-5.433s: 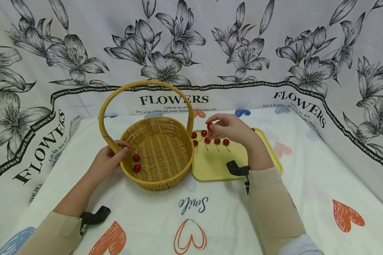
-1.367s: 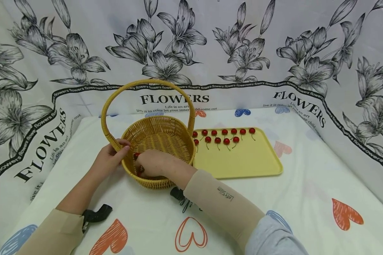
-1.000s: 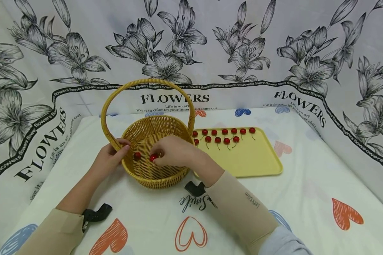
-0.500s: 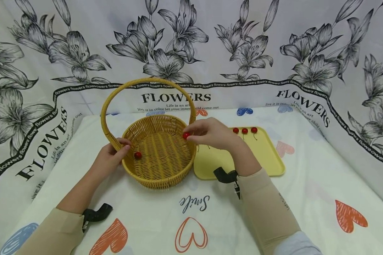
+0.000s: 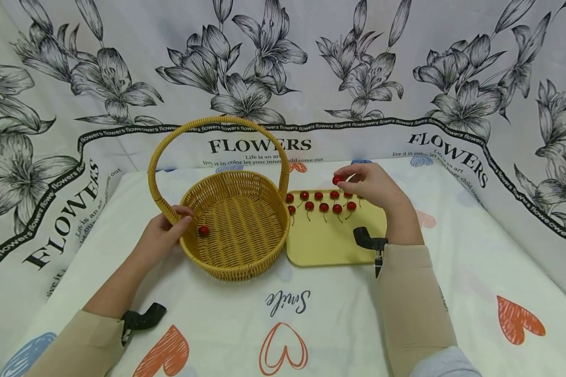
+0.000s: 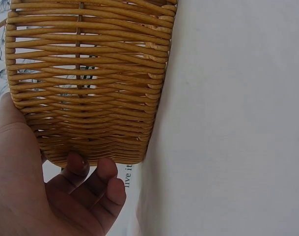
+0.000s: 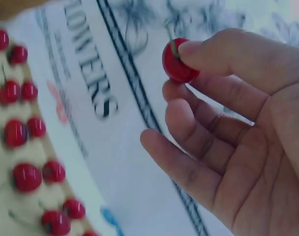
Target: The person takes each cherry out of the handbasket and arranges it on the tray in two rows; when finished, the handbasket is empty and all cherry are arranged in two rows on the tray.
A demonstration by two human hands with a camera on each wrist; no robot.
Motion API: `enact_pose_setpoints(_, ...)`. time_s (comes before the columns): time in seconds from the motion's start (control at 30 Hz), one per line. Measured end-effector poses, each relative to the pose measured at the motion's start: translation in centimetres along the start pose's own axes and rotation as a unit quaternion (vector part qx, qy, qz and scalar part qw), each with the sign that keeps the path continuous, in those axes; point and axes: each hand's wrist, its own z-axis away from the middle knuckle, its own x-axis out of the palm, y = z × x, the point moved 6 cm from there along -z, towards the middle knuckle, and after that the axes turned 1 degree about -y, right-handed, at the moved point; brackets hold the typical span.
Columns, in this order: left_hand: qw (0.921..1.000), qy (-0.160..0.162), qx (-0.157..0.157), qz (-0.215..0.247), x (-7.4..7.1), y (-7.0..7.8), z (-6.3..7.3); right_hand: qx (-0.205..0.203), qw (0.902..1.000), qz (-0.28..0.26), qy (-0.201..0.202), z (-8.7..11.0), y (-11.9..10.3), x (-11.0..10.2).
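My left hand grips the rim of a yellow wicker basket at its left side, thumb inside; the left wrist view shows the other fingers curled by the woven outer wall. One cherry lies on the basket floor near that hand. My right hand pinches a red cherry between thumb and fingertips, its green stem showing in the right wrist view. This hand is raised over the back of a yellow tray, where several cherries lie in two rows, part of the back row hidden behind the hand.
The tray stands right beside the basket's right side. A tall arched handle rises over the basket. Beneath everything lies a white cloth printed with hearts, and a flower-printed curtain hangs behind.
My right hand has brought one cherry out of the basket and carried it right, over the tray. One cherry stays in the basket. The left hand keeps its grip on the rim.
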Motion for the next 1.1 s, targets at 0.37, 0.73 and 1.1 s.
enact_pose_setpoints(0.37,1.0,0.0,0.01,0.002,0.0,0.0,-0.1,0.118,0.9919,0.048,-0.001,1.1,7.6,-1.3)
enact_pose_setpoints(0.73,1.0,0.001,0.007,-0.002,0.0,0.1,0.0,0.149,0.9853,0.082,-0.015,1.0,10.3,-0.3)
enact_pose_setpoints(1.1,0.9999,0.001,0.01,0.006,0.0,0.1,0.0,0.139,0.9889,0.052,-0.006,1.5,8.9,-1.4)
